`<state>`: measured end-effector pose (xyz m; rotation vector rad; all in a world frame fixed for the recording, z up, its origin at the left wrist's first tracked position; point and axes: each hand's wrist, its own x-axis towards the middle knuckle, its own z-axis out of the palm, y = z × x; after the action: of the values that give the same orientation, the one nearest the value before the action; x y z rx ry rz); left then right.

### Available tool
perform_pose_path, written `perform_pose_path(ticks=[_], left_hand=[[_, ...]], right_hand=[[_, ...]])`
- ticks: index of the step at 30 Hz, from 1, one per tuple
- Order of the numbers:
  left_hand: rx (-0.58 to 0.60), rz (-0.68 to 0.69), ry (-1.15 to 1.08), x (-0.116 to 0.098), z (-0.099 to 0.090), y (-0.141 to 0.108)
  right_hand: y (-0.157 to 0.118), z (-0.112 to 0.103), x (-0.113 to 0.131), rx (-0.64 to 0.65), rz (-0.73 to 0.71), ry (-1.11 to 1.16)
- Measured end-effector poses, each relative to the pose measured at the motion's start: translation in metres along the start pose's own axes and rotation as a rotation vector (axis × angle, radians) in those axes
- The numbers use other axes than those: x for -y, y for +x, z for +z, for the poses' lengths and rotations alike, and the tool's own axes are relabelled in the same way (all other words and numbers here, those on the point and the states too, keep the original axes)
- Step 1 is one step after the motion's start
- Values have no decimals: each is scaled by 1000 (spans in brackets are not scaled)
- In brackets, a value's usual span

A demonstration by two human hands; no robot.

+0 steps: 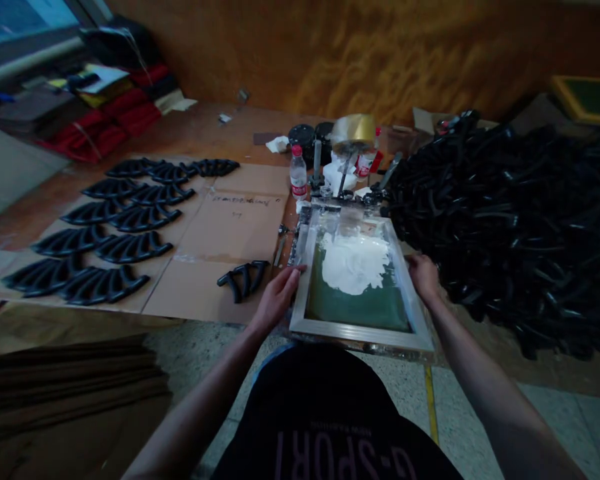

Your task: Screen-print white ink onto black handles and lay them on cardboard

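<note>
A metal-framed screen [363, 331] lies in front of me, its green mesh [350, 312] partly covered by white paste [355, 263]. My left hand [279, 298] is at the frame's left side, fingers closed, with the fingertips by the edge. On the right side my right hand [424, 277] has its fingers bent in at the frame's outer edge; what they hold, if anything, is partly hidden. Several black curved pieces [244, 280] lie on cardboard left of my left hand.
Rows of black curved pieces [105, 283] cover the cardboard [230, 227] at left. A large black heap [510, 220] fills the right. Behind the screen stand a red-capped bottle [299, 175], a tape roll [353, 131] and metal clamps [317, 163].
</note>
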<state>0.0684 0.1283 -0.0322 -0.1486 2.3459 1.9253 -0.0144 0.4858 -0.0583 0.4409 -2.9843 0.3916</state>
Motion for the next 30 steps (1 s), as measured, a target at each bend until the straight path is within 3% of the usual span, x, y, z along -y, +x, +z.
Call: perform_pose_path(ticks=[3,5,7,9,12,16,18,20,24,27,30], left_hand=[[27,-78,87,44,12,0],[31,-101,181,63,18,5],[27,-108,246,74,21,11],[21,-110,280,79,21,15],[31,-106,303,81,20,15],[38,-127,298,80,19,13],[42,-136,298,78,19,12],[43,-132,309,75,19,11],[37,-127,320,72,19,11],[44,-151,318,74,20,12],[44,-171,323,74,20,13]], right_hand=[[29,-12,13,-242,132,0],[55,-12,43,-274,16,4],[77,-8,76,-163,-97,-11],[84,-1,101,27,-129,-35],[63,10,117,186,-179,-80],[15,9,112,220,-525,-79],[8,2,108,265,-645,-22],[11,-1,105,264,-625,47],[14,16,104,67,-488,72],[-5,31,101,-2,-596,76],[-9,28,103,39,-634,105]])
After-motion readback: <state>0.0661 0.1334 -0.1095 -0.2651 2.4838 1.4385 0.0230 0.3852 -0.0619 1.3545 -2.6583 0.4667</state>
